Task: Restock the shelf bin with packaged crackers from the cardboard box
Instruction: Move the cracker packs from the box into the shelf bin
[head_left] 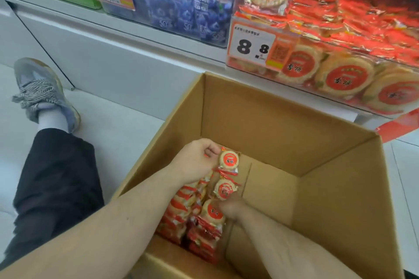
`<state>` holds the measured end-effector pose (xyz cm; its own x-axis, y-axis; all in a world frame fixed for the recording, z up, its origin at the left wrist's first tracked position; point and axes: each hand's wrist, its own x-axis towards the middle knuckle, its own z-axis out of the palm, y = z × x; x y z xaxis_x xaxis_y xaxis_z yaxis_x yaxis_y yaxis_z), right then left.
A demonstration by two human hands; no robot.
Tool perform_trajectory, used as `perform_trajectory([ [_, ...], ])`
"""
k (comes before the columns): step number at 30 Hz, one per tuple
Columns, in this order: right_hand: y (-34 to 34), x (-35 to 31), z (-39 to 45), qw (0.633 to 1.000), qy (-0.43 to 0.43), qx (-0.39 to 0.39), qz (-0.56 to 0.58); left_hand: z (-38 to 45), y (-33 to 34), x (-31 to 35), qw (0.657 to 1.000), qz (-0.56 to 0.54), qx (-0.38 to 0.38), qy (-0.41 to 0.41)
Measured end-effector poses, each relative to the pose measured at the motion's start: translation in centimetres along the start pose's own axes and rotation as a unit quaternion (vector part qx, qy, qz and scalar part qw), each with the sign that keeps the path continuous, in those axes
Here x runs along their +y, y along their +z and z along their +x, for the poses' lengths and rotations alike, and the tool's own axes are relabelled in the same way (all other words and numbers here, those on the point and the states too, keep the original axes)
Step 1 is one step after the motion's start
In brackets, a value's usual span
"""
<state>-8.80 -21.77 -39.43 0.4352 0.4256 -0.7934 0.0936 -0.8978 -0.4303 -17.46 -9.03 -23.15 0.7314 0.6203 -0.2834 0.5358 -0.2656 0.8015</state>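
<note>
**Both hands down in the cardboard box, at the cracker packs**

Your left forearm reaches in over the near-left wall of the cardboard box (283, 124), and your left hand (196, 157) sits knuckles up, fingers curled under. Its grip pinches the edge of the top cracker pack (229, 160), a round cracker in clear wrap with a red label, which lies just to the right of the fingers. Your right forearm comes in over the near wall of the box, and your right hand (231, 207) is blurred; it touches the packs at the middle of the row, but you cannot tell whether its grip is closed on one or merely resting there.

The box stands open on a pale floor (118, 127), with your left leg in dark trousers and a grey shoe (43, 95) stretched out to the left of the box. Behind the box runs a white shelf base, and above the box's far-right corner sits the shelf bin (340, 56), heaped with the same red-labelled cracker packs, with a price tag (251, 44) reading 8.8 on its front. Left of the bin stand blue pouches (181, 2).

The remaining cracker packs (195, 217) lie stacked along the left inner wall of the box, running from your left hand back toward the near wall, directly under and between both hands. The right part of the box floor shows bare cardboard.
</note>
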Motion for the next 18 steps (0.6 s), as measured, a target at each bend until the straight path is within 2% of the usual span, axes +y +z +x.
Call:
perform_trajectory([
  [2, 1.6, 0.6, 0.9, 0.997, 0.029, -0.004, 0.070, 0.1, 0.2, -0.4, 1.000, -0.006, -0.012, -0.010],
  [5, 2.3, 0.8, 1.0, 0.992, 0.075, -0.003, 0.103, 0.1, 0.0, -0.8, 0.999, -0.027, -0.026, -0.037],
  [8, 1.3, 1.4, 0.9, 0.986, 0.087, 0.021, 0.137, 0.1, -0.2, -0.7, 0.997, -0.041, -0.029, -0.062],
  [10, -0.3, 1.9, 0.6, 0.986, 0.083, 0.006, 0.146, 0.1, 0.0, -0.5, 0.997, -0.045, -0.029, -0.063],
  [12, -2.8, 1.6, -0.2, 0.977, 0.076, -0.051, 0.194, 0.2, 0.2, -0.3, 0.996, -0.052, -0.031, -0.073],
  [14, -5.3, 0.2, -1.1, 0.951, 0.047, -0.137, 0.274, 0.2, 0.5, -0.5, 0.992, -0.055, -0.050, -0.104],
  [16, -7.2, -1.8, -2.2, 0.913, -0.022, -0.214, 0.346, 0.0, 0.8, -0.9, 0.986, -0.050, -0.084, -0.135],
  [18, -7.6, -3.8, -3.3, 0.892, -0.097, -0.263, 0.354, -0.3, 1.0, -1.1, 0.981, -0.063, -0.119, -0.138],
])
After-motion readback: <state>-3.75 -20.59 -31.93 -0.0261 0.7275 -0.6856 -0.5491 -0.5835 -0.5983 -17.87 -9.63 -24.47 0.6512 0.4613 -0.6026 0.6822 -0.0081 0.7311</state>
